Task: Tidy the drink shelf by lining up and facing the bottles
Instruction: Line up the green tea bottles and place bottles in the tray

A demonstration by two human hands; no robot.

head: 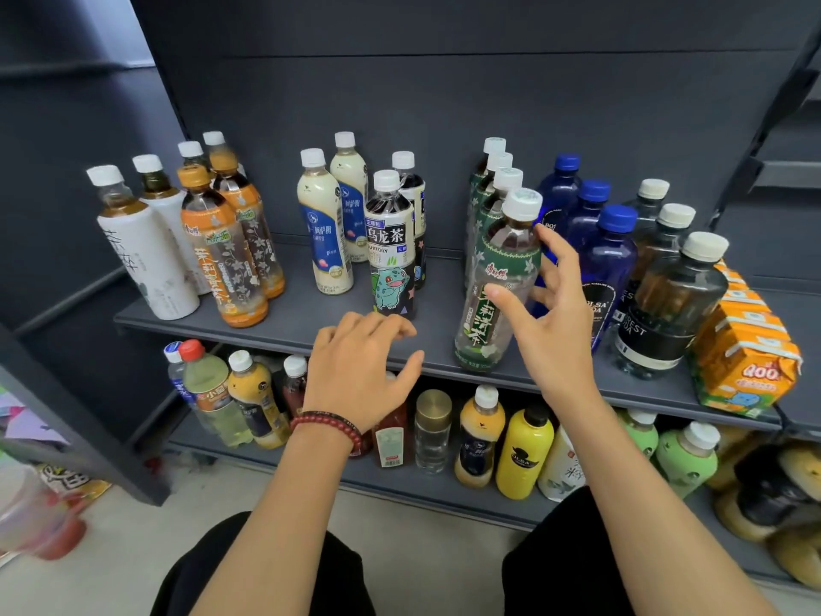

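The front green-label jasmine tea bottle (pixel 502 255) stands upright near the front edge of the upper shelf (pixel 288 317), right of the frame's centre, with its label facing out. Three more green-label bottles (pixel 488 193) line up behind it toward the back panel.

The person's right hand (pixel 553 300) is at this bottle's right side with the fingers spread and only lightly bent. The thumb (pixel 500 295) crosses the front of the label and the index fingertip is up by the shoulder under the white cap. The hand is not closed round the bottle, and it is unclear whether the thumb touches it.

The left hand (pixel 360 371) hovers in front of the shelf edge at centre frame, fingers loosely curled down and grasping nothing. It wears a red bead bracelet (pixel 328 426).

Just above that hand stands a Suntory oolong tea bottle (pixel 391 251) with a cartoon on its label, another dark bottle behind it. Left of these are two cream milk tea bottles (pixel 324 229), then orange-label tea bottles (pixel 222 251) and white-wrapped bottles (pixel 142 255) at the left end.

Right of the green row stand blue bottles (pixel 608 260), then dark white-capped bottles (pixel 675 300), then an orange carton pack (pixel 751 357) at the far right.

The lower shelf (pixel 400 486) holds mixed drinks, among them a yellow bottle (pixel 524 455) and a clear gold-capped bottle (pixel 433 433).
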